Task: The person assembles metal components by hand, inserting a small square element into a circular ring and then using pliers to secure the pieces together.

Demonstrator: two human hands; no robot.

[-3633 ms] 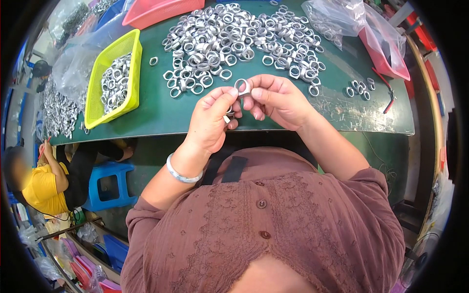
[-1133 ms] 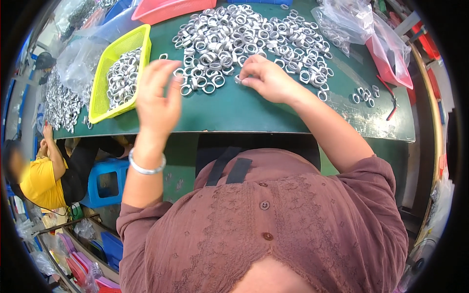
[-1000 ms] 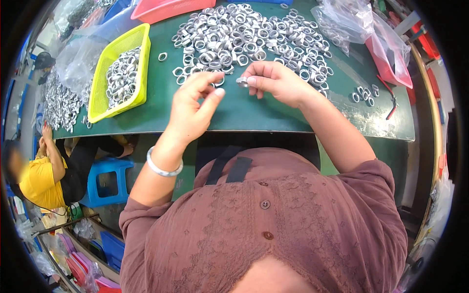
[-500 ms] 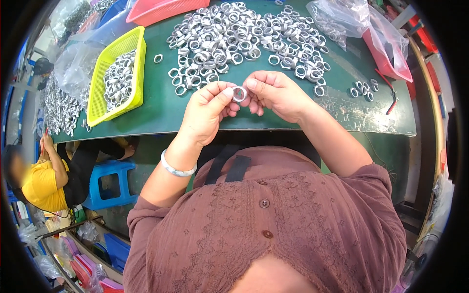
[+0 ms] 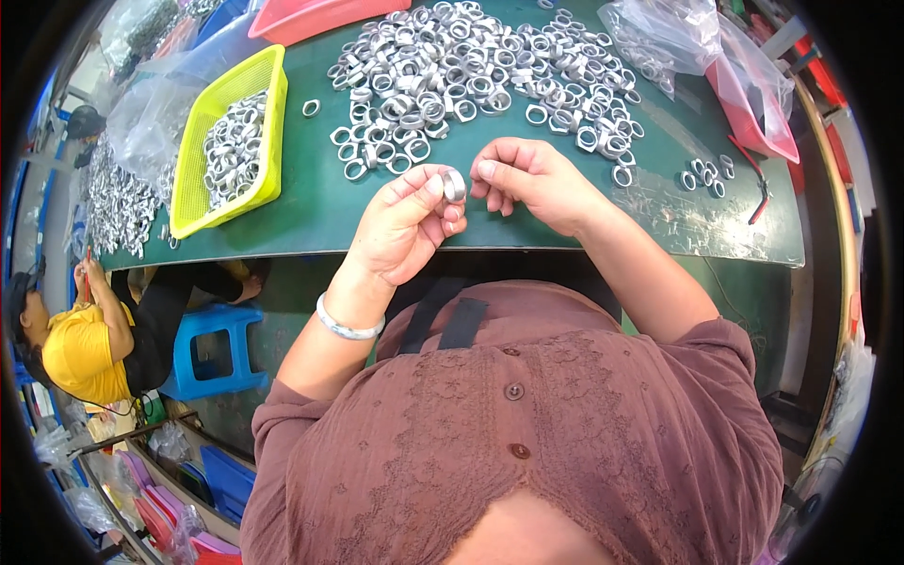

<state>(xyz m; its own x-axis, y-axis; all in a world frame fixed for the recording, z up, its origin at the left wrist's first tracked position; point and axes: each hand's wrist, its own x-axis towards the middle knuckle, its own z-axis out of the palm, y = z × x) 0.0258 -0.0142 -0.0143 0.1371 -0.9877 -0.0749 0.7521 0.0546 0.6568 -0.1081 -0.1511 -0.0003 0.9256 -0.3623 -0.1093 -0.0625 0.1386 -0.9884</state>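
My left hand pinches a silver metal ring between thumb and forefinger, just above the table's near edge. The ring is turned so that its outer band faces me. Close on its right is my right hand, apart from the ring. Its fingers are curled in with the thumb against the forefinger, and nothing shows between them. Beyond both hands a big heap of similar metal rings spreads over the green table.
A yellow basket holding rings stands at left, with a loose ring beside it. At right are several rings, red-handled pliers and a pink basket with plastic bags. A person in yellow sits at far left by a blue stool.
My left hand has turned the ring from showing its open hole to showing its outer band. My right fingers have come away from the ring.
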